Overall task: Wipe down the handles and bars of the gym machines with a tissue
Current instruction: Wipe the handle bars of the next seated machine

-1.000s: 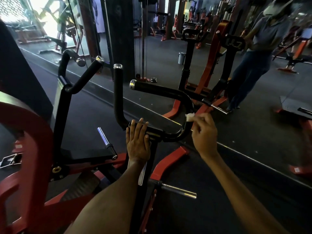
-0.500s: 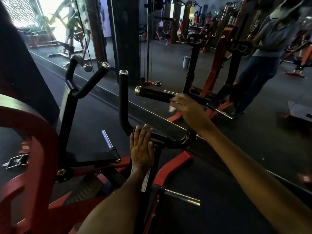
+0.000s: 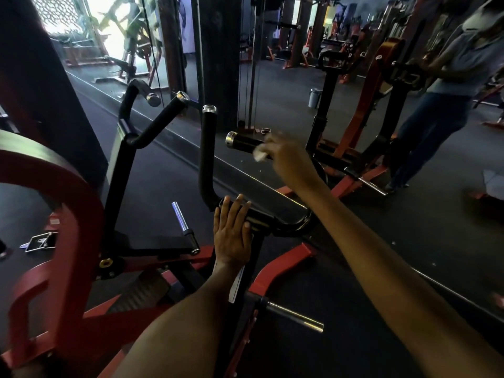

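Observation:
A black curved handle bar of a red and black gym machine stands in front of me. Its horizontal grip point(image 3: 241, 141) ends in a chrome cap at the left. My right hand point(image 3: 289, 159) is on that grip, holding a small white tissue point(image 3: 260, 154) against it; the hand is blurred. My left hand point(image 3: 231, 230) rests flat with straight fingers on the lower bar point(image 3: 283, 223). An upright black grip point(image 3: 207, 143) rises just left of both hands.
A second pair of black handles point(image 3: 152, 124) stands to the left beside the red frame point(image 3: 79, 211). Chrome weight pegs point(image 3: 181, 218) point(image 3: 296, 317) stick out below. A mirror wall ahead reflects machines and a person point(image 3: 447, 91). Dark rubber floor lies to the right.
My right hand has carried the tissue from the bend at the bar's right side up and left along the horizontal grip toward its chrome end. My left hand has stayed on the lower bar.

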### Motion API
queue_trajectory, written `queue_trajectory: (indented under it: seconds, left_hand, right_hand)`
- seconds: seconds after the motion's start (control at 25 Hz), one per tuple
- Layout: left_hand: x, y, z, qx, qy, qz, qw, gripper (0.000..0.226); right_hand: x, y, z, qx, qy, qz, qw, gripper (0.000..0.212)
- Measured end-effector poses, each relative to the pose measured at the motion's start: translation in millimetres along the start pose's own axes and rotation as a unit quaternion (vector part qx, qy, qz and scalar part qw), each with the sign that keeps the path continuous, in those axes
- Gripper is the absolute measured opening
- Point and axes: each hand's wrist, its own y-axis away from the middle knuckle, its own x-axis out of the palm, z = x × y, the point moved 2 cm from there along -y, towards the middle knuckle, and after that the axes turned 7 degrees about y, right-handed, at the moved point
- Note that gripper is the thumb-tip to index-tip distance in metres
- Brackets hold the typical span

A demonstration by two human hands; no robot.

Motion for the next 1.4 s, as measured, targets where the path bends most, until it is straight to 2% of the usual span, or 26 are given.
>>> queue_trajectory:
  seconds: [0.08,0.16,0.24,0.28,0.36,0.48,0.56,0.64,0.8,0.92,0.96,1.0,1.08,1.12,1.2,1.24,1.28,1.36,1.4]
  left_hand:
    - [0.5,0.5,-0.1,0.0,0.0,-0.002,1.0,0.044]
    - [0.7,-0.6,-0.4,-0.003,-0.001,0.0,1.0,0.045]
    - [0.6,0.4,0.7,0.0,-0.003,0.004,1.0,0.045]
    - [0.4,1.0,0.8,0.001,-0.006,0.004,1.0,0.045]
    - [0.4,0.2,1.0,-0.003,-0.004,0.007,1.0,0.047]
    - [1.8,2.1,0.1,-0.003,-0.007,0.007,1.0,0.045]
    - [1.9,1.4,1.3,-0.001,-0.005,0.007,1.0,0.045]
    - [2.3,0.8,2.4,0.002,-0.002,0.007,1.0,0.048]
    - [2.4,0.0,3.4,0.0,-0.004,0.01,1.0,0.047]
    - [2.4,0.9,2.9,0.004,-0.004,0.008,1.0,0.044]
    - [2.3,0.4,2.7,0.004,-0.003,0.008,1.0,0.044]
    - [2.1,-0.1,2.3,0.006,-0.003,0.007,1.0,0.044]
    - [1.0,0.6,1.0,0.01,-0.002,0.002,1.0,0.044]
    - [0.4,0.8,0.4,0.012,-0.001,0.001,1.0,0.044]
    - [0.0,0.2,-0.4,0.014,0.001,0.003,1.0,0.043]
    - [0.1,0.3,-1.1,0.015,-0.001,0.005,1.0,0.043]
    - [0.4,0.7,-1.8,0.014,-0.002,0.007,1.0,0.044]
    - [-0.1,0.0,-2.1,0.008,0.001,0.008,1.0,0.044]
    - [-0.4,0.0,-1.8,0.005,0.005,0.01,1.0,0.044]
  right_hand:
    - [-22.7,38.7,-22.3,0.078,-0.009,-0.028,0.996,0.018]
    - [-30.4,30.6,-30.7,0.164,-0.006,-0.077,0.983,0.013]
    - [-19.4,-12.7,-16.6,0.172,-0.062,-0.08,0.98,0.015]
    - [-7.3,-39.6,-7.6,0.144,-0.106,-0.049,0.983,0.017]
    - [10.0,-81.7,9.1,0.12,-0.181,0.094,0.972,0.024]
    - [15.2,-91.0,-17.1,0.179,-0.187,0.252,0.932,0.034]
    - [2.9,-70.6,-44.1,0.221,-0.246,0.338,0.881,0.034]
    - [-9.2,-41.4,-63.1,0.251,-0.37,0.374,0.813,0.03]
    - [-5.4,27.6,-104.1,0.312,-0.495,0.344,0.735,0.023]
    - [10.2,76.0,-97.8,0.372,-0.605,0.209,0.672,0.022]
    - [16.2,91.1,-86.0,0.393,-0.597,0.174,0.678,0.019]
    - [23.7,106.5,-77.2,0.407,-0.563,0.155,0.702,0.018]
    - [32.2,131.5,-70.1,0.416,-0.394,0.144,0.807,0.021]
    - [33.6,137.9,-78.4,0.438,-0.307,0.096,0.839,0.02]
    - [14.1,129.0,-89.0,0.482,-0.219,-0.068,0.846,0.023]
    - [0.9,114.6,-87.9,0.433,-0.186,-0.142,0.87,0.025]
    - [-10.6,99.1,-78.1,0.354,-0.143,-0.18,0.907,0.026]
    - [-14.9,84.4,-52.7,0.213,-0.109,-0.198,0.95,0.027]
    - [-9.2,90.7,-44.0,0.194,-0.087,-0.196,0.957,0.029]
